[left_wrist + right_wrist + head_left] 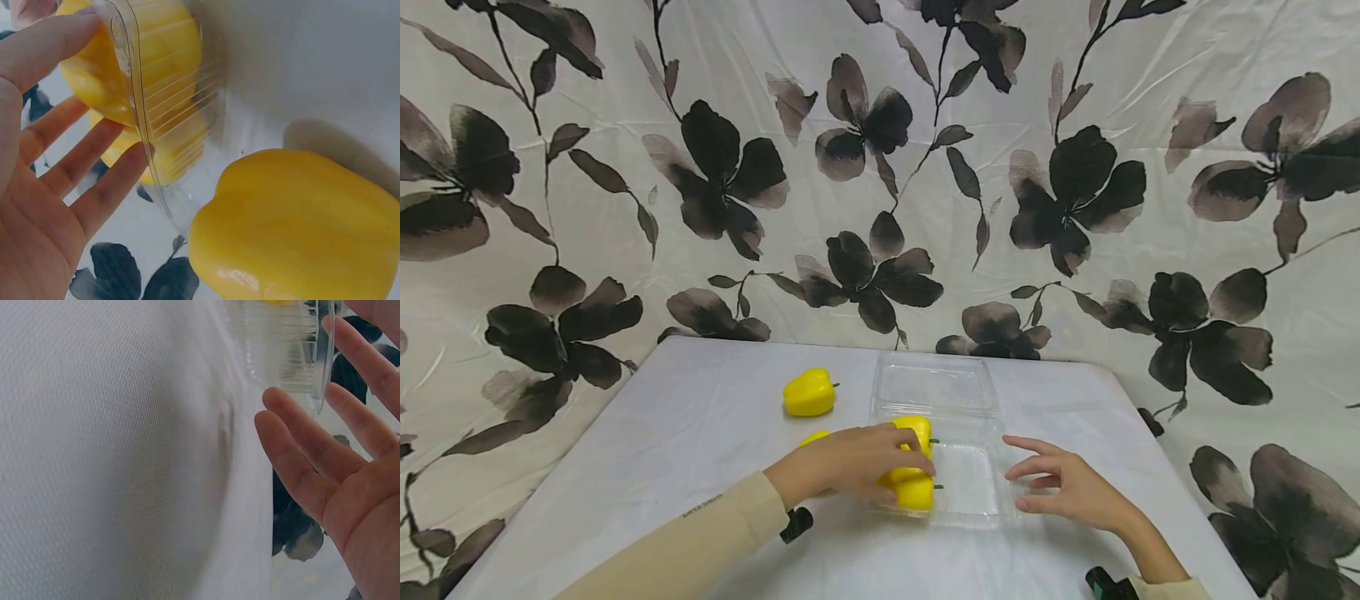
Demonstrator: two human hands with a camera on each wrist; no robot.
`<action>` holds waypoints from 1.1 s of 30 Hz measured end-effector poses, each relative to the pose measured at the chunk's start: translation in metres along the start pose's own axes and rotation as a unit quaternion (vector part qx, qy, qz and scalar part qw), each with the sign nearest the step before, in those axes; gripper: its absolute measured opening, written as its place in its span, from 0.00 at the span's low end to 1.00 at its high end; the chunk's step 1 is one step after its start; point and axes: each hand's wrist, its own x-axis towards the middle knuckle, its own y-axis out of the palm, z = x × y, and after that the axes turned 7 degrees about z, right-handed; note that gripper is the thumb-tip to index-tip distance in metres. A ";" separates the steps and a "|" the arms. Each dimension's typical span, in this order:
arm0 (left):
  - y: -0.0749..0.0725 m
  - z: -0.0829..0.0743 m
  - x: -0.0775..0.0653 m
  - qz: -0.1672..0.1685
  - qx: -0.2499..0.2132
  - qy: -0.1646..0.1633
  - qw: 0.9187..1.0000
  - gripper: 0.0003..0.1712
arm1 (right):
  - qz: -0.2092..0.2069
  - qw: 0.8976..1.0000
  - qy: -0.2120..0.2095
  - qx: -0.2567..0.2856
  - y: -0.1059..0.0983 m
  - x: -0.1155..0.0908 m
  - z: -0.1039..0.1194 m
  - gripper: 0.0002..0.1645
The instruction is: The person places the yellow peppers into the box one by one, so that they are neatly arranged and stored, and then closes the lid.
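Observation:
My left hand (865, 458) reaches over the clear plastic container (972, 483) and holds a yellow bell pepper (913, 492) in its near left part. The thumb (69, 37) lies against this pepper, with the other fingers on its far side, their tips partly hidden. A second yellow bell pepper (916, 429) sits behind it in the container. To the right, my right hand (1075, 492) hovers beside the container with its fingers spread and nothing held.
The container's transparent lid (934, 385) lies folded back. One yellow pepper (809, 392) rests at the back left of the white-covered table (715, 400); another (300, 225) lies left of the container, mostly behind my left hand in the head view. A floral cloth (880, 167) hangs behind.

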 end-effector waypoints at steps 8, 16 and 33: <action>-0.005 0.004 -0.004 -0.003 -0.015 -0.021 1.000 0.34 | 0.001 1.000 -0.002 -0.001 -0.001 0.000 -0.002 0.17; -0.017 0.026 -0.017 -0.042 -0.106 -0.049 0.992 0.35 | -0.001 1.000 -0.003 -0.004 -0.001 0.000 -0.002 0.17; -0.026 0.099 -0.047 -0.143 -0.137 -0.145 0.969 0.35 | -0.001 1.000 -0.004 -0.006 -0.002 0.000 -0.006 0.17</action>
